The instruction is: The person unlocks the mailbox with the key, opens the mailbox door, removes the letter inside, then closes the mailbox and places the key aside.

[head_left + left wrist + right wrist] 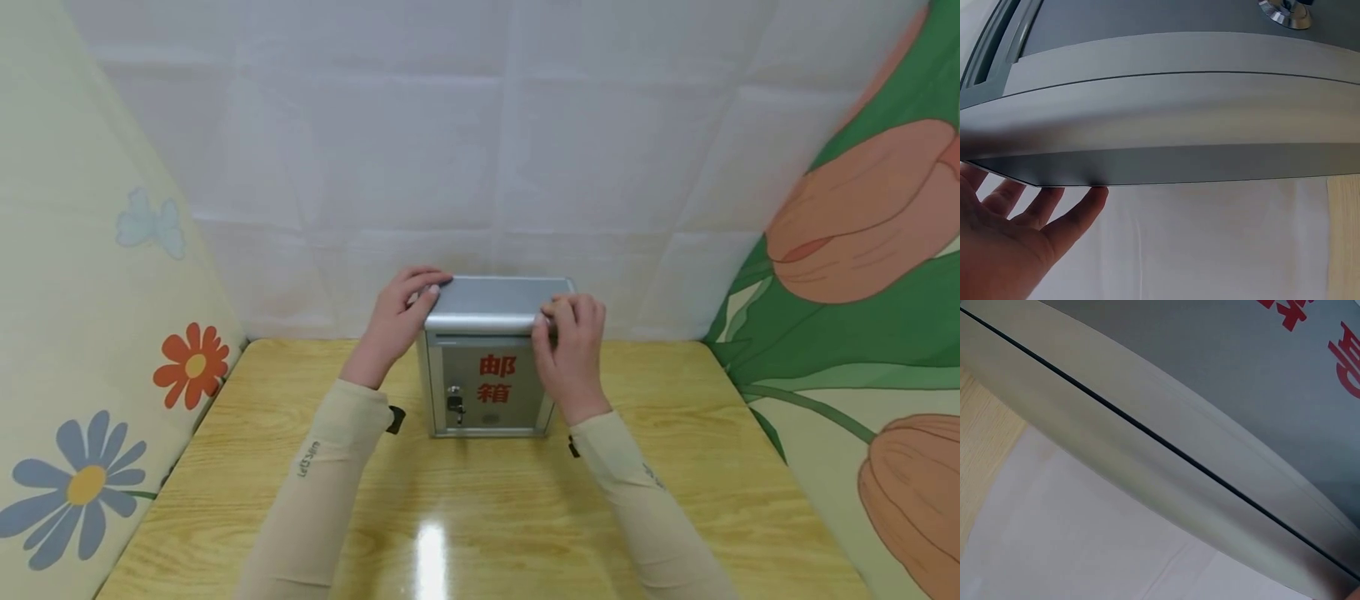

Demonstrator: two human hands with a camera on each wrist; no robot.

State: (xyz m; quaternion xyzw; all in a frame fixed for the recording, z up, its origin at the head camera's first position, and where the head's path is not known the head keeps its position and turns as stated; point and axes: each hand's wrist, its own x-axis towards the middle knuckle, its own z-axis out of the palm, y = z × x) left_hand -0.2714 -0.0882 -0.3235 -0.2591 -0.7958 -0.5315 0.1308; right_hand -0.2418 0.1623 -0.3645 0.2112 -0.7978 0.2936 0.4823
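- Mailbox (pixel 491 362), one: grey metal, upright at the rear middle of the wooden table (pixel 637 517), front toward the person, near the white cloth (pixel 480 158) behind.
- Lid (pixel 498 298), one: smooth, rounded along the front, lying down over the box; a thin dark seam runs below it in the right wrist view.
- Lock (pixel 454 398), one: shiny, low on the front at the left side, a small dark piece hanging from it, probably a key.
- Lettering (pixel 498 392), red, two characters on the front panel.
- Left hand (pixel 401 312), at the upper left edge of the mailbox; fingers spread, tips touching the metal, not closed around it.
- Right hand (pixel 573 350), at the front right corner of the lid; fingers bent over it, thumb close to their tips. How firmly it pinches the rim I cannot tell.
- Handling, by my judgement: stiff thin sheet, probably hollow and fairly light; polished faces may slip under bare fingers and dent or scratch if knocked. Best hold: both side walls low down for the whole box, the front rim for the lid; leave the lock unloaded.
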